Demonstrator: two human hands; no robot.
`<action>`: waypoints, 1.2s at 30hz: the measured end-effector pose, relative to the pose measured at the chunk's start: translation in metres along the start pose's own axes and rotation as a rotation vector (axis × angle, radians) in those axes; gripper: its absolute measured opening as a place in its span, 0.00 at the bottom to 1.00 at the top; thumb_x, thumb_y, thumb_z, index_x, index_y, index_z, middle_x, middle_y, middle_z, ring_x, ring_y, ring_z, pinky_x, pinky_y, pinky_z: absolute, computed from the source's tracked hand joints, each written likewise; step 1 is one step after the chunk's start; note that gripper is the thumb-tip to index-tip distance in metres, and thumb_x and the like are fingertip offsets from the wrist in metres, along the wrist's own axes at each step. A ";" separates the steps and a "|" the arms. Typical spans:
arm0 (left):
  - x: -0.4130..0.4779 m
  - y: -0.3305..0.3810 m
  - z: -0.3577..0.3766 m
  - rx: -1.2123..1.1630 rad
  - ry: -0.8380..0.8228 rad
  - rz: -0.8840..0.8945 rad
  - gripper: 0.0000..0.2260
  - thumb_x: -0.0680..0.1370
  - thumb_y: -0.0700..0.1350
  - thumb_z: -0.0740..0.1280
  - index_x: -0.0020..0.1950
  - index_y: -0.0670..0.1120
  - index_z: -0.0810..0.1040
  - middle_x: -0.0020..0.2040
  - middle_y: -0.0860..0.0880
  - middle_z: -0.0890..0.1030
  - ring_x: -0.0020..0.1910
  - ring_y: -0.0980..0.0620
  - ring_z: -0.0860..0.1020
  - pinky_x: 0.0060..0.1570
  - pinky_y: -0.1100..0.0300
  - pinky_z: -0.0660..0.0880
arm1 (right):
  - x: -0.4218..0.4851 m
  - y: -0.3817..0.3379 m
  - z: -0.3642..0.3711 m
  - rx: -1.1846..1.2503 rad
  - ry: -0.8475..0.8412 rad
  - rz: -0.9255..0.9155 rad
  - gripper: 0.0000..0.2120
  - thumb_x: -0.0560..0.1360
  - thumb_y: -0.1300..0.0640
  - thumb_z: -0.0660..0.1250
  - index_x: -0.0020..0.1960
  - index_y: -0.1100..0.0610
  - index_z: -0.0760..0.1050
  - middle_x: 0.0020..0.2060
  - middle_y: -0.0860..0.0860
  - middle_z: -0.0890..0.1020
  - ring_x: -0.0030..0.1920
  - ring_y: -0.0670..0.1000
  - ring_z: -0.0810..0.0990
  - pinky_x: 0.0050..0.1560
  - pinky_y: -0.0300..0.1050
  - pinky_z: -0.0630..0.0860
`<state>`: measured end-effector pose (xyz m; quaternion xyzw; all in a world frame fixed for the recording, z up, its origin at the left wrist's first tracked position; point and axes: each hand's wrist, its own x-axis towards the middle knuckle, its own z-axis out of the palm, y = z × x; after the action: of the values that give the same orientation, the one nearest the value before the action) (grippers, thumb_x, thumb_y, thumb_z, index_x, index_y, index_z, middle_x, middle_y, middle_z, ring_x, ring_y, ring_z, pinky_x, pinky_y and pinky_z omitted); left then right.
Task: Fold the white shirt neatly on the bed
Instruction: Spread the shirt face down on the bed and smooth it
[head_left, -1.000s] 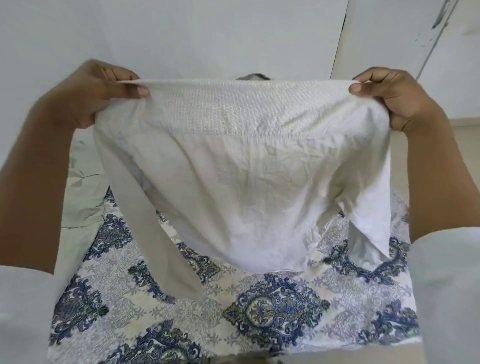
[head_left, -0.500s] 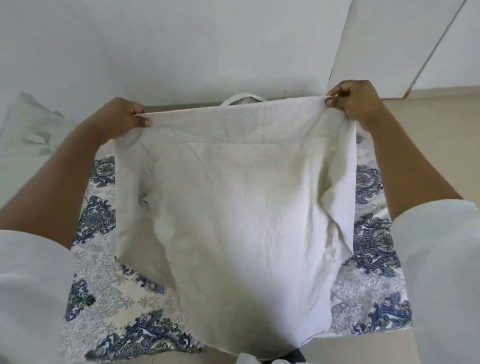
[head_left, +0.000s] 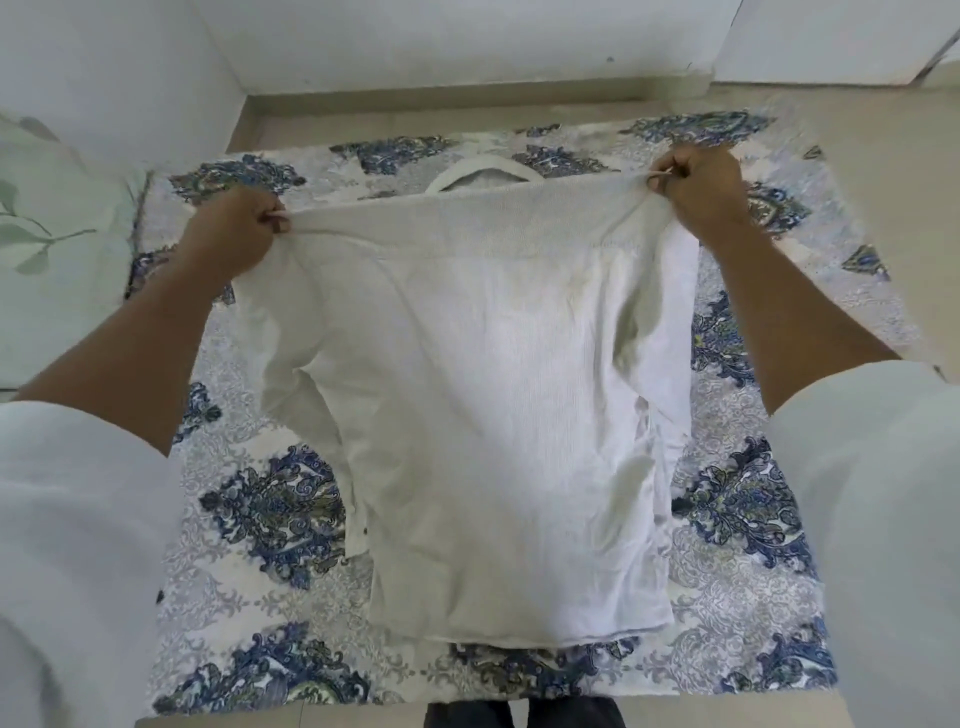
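Currently the left grip (head_left: 234, 234) and right grip (head_left: 696, 187) are each pinching a shoulder of the white shirt (head_left: 493, 389), holding it spread over the bed (head_left: 249, 509), hem seemingly resting there; laying-out is happening; the next move is probably calling for lowering it flat.

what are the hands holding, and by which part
The white shirt: the left hand grips one top corner at the shoulder, and the right hand grips the other.

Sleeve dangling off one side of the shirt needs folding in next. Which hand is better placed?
Left, likely: the sleeve hangs below the left hand; the right hand grips the far shoulder of the white shirt.
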<state>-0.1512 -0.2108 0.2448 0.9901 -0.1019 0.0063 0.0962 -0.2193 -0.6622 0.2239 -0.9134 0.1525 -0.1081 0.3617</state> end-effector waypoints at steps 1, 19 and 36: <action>0.010 -0.002 0.009 -0.007 -0.027 -0.009 0.08 0.77 0.37 0.63 0.50 0.34 0.78 0.47 0.31 0.79 0.48 0.33 0.76 0.47 0.47 0.72 | 0.006 0.003 0.007 -0.032 0.001 0.025 0.09 0.75 0.61 0.66 0.53 0.62 0.79 0.44 0.53 0.78 0.45 0.49 0.74 0.46 0.42 0.71; 0.173 -0.042 0.217 -0.363 -0.222 -0.292 0.08 0.79 0.39 0.61 0.40 0.43 0.66 0.32 0.46 0.68 0.38 0.46 0.71 0.36 0.56 0.61 | 0.124 0.094 0.185 -0.298 -0.028 0.289 0.09 0.76 0.63 0.58 0.46 0.58 0.77 0.39 0.56 0.81 0.39 0.57 0.77 0.37 0.44 0.70; 0.254 0.037 0.353 -0.589 -0.745 -0.330 0.29 0.78 0.63 0.53 0.72 0.46 0.66 0.72 0.41 0.66 0.70 0.43 0.66 0.71 0.47 0.58 | 0.187 0.136 0.316 -0.142 -0.455 0.441 0.26 0.80 0.43 0.50 0.50 0.62 0.78 0.45 0.60 0.79 0.50 0.58 0.77 0.60 0.52 0.66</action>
<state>0.0876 -0.3648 -0.0868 0.8589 0.0314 -0.3917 0.3284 0.0251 -0.6247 -0.0799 -0.8820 0.2691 0.1905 0.3368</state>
